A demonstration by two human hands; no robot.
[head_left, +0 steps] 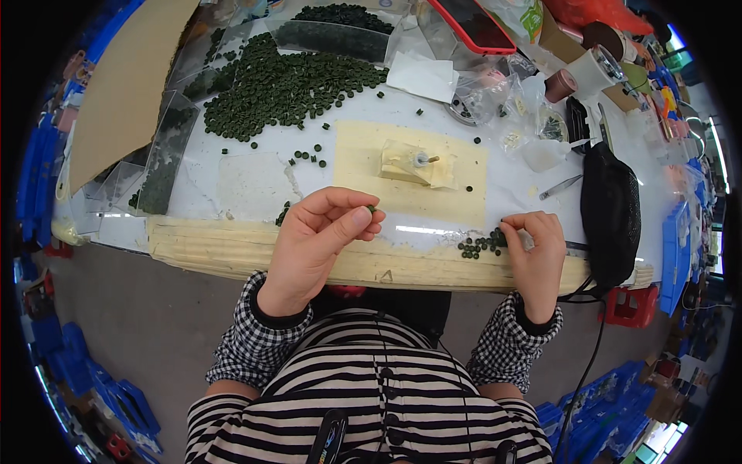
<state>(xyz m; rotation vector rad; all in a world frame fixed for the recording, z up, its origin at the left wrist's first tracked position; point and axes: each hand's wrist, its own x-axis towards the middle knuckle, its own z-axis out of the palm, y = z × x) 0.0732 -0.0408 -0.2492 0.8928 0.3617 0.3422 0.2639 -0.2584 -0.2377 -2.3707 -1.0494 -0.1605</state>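
Note:
My left hand (328,236) is raised over the table's front edge, its thumb and forefinger pinched on a small dark green round piece (372,209). Down at the right, my right hand (539,251) has thumb and fingertips together beside a small cluster of green pieces (481,246); whether a piece is between them I cannot make out. Beyond both hands, a tape-wrapped block (413,164) with a metal pin sticking out stands on a cream sheet (355,170). A big heap of the same green pieces (270,81) spreads over the back left.
A phone with a red case (475,27) lies at the back. Tweezers (560,187), a white squeeze bottle (546,155), thread spools (561,85) and a black mesh pouch (610,213) crowd the right. Cardboard (127,85) leans at the left. A red stool (630,307) stands below the table.

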